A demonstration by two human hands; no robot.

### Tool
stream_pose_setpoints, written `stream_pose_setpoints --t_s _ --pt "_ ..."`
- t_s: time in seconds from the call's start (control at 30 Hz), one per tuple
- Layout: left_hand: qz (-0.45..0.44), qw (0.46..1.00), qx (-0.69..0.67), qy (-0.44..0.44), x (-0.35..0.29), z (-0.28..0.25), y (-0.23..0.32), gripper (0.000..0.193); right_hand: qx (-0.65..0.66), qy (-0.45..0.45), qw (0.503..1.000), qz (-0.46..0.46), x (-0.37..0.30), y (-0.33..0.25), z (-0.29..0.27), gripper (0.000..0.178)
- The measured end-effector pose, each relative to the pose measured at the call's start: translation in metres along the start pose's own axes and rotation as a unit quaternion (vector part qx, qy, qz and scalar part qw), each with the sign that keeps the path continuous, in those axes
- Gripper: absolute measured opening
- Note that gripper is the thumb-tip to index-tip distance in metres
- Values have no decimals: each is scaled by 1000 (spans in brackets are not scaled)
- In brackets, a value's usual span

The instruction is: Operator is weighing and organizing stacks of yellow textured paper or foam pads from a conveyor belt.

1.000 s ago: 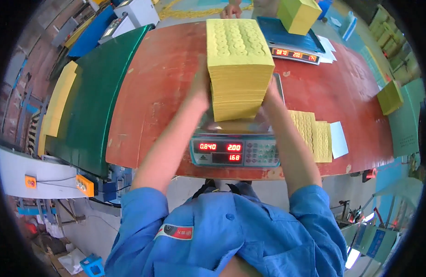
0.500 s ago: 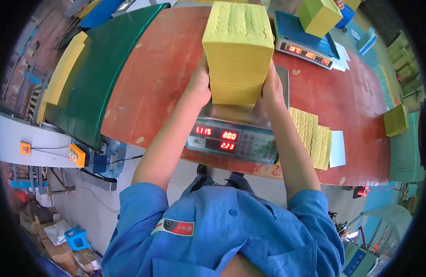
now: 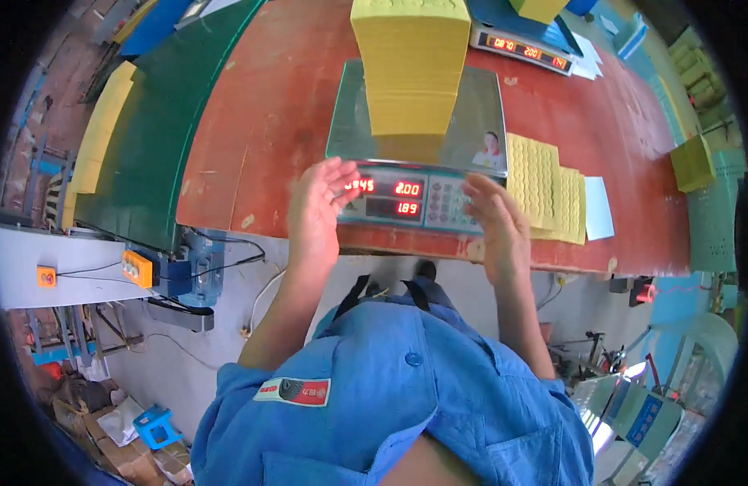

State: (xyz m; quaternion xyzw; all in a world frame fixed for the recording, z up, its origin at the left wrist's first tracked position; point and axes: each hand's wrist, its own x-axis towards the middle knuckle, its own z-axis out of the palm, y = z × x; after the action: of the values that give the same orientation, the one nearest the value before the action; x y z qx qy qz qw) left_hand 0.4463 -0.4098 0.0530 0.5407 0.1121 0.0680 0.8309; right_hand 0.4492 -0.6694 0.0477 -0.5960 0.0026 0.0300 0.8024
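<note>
A tall yellow stack of embossed sheets (image 3: 410,77) stands upright on the metal pan of a digital weighing scale (image 3: 353,121), its top cut off by the picture's edge. Apart from the stack, on its near side, are both my hands. My left hand (image 3: 319,206) is open over the left end of the scale's display and hides part of the red digits. At the keypad's right end my right hand (image 3: 501,223) is open too, fingers stretched and slightly bent. Neither hand holds anything.
Beside the scale lie loose yellow embossed sheets (image 3: 534,178) and a white paper (image 3: 598,207). A second scale (image 3: 526,51), bearing another yellow block (image 3: 541,8), sits farther back on the red table (image 3: 256,130). To the left is a green surface (image 3: 159,121) with a yellow strip along it.
Both hands have let go of the yellow stack and drawn back toward me. The scale's lit reading has changed. The view has shifted, so the table sits higher in the picture.
</note>
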Motion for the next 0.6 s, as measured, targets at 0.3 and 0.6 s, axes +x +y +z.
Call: stream_pose_setpoints --t_s 0.3,0.6 --pt "-60 994 21 -92 -30 -22 -1 28 5 10 1000 4 -56 24 43 33" --pt "-84 988 20 -127 -33 -26 1 25 36 56 998 15 -82 32 48 30"
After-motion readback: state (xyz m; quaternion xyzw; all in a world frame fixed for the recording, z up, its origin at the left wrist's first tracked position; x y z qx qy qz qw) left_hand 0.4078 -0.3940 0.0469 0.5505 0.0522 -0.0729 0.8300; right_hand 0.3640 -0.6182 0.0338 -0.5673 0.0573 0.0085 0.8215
